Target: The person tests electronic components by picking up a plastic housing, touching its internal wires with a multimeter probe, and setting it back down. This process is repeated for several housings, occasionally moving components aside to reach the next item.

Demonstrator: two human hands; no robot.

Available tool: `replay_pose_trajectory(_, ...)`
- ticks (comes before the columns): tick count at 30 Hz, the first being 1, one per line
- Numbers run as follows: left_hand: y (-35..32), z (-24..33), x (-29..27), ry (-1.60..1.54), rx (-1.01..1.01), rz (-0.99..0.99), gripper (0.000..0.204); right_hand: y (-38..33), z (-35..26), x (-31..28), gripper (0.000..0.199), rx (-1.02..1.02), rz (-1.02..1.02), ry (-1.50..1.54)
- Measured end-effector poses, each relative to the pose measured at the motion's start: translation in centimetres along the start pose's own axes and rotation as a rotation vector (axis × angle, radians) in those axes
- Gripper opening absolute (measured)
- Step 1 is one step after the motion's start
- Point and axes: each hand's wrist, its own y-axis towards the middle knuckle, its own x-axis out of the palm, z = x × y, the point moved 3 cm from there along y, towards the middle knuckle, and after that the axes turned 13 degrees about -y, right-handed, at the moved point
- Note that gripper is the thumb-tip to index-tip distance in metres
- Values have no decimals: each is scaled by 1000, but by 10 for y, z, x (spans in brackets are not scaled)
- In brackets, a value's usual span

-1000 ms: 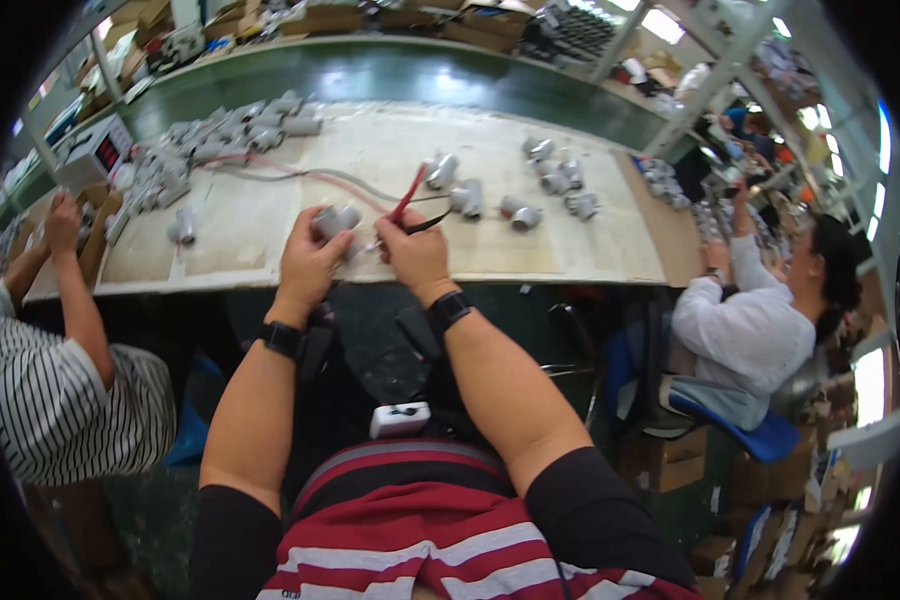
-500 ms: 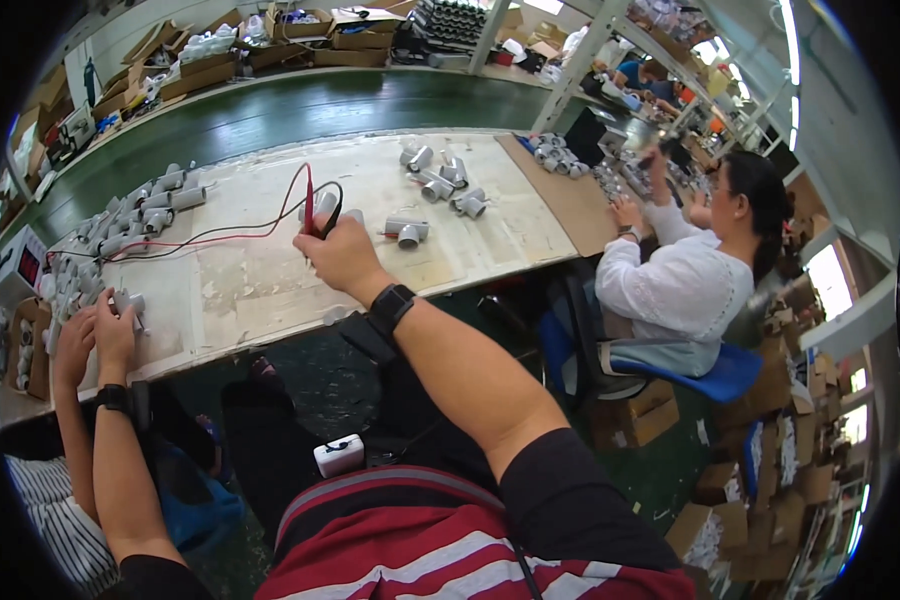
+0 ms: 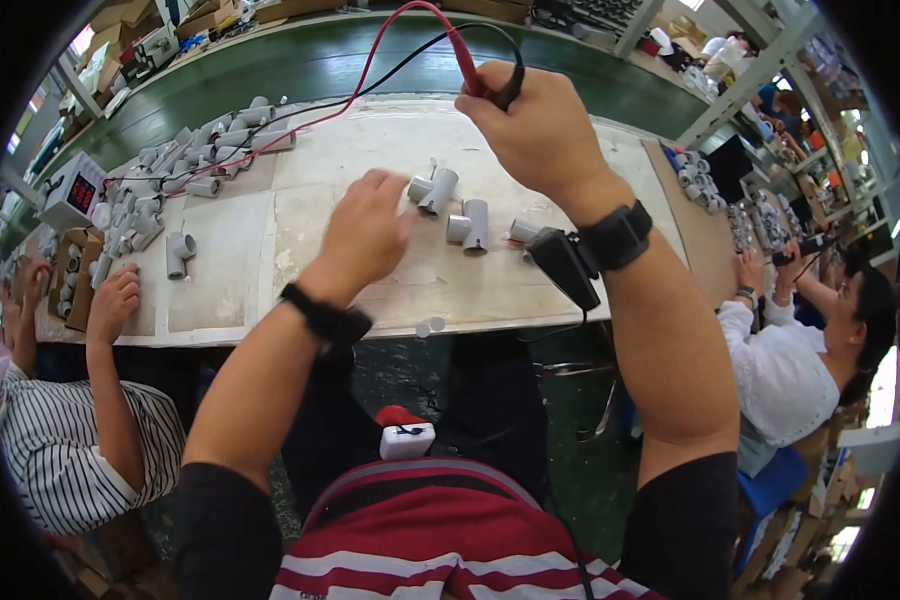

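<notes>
My right hand (image 3: 540,125) is raised above the far part of the table, closed round a red test probe (image 3: 464,62) and a black test probe (image 3: 513,88). Their leads run left to a small meter box (image 3: 70,196) with a red lit display. Over the middle of the table is my left hand (image 3: 360,235), slightly blurred, fingers loosely apart and no part seen in them. Just right of its fingertips lies a grey tee-shaped pipe fitting (image 3: 438,192). Another grey tee (image 3: 475,228) lies nearer, and a third fitting (image 3: 523,231) is partly hidden by my right wrist.
A pile of grey fittings (image 3: 170,165) covers the table's left side, with a single tee (image 3: 178,254) before it. A cardboard box (image 3: 78,285) of fittings stands beside a co-worker in stripes (image 3: 80,440). Another co-worker in white (image 3: 785,345) sits at right.
My left hand has left the fittings at the far left and moved right to the table's middle. My right hand has risen with the probes. The whole view has shifted leftward.
</notes>
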Motion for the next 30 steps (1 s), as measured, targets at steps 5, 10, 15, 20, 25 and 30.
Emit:
replay_pose_trajectory(5, 45, 3, 51, 177, -315, -250, 49, -22, 0, 0, 16, 46, -40, 15)
replay_pose_trajectory(10, 29, -6, 45, 85, -159, -109, 54, -46, 5, 14, 16, 121, -24, 95)
replay_pose_trajectory(15, -33, -16, -10, -124, -227, -2, 62, -76, -12, 40, 15, 368, -122, 430)
replay_pose_trajectory(20, -99, 4, -56, -436, -583, -10, 61, -115, -39, 97, 14, 663, -203, 909)
replay_pose_trajectory(25, -132, 2, -67, -551, -600, 42, 55, -139, -67, 137, 15, 760, -177, 1093)
replay_pose_trajectory(30, -137, 8, -69, -463, -588, 74, 55, -143, -74, 154, 16, 749, -176, 1076)
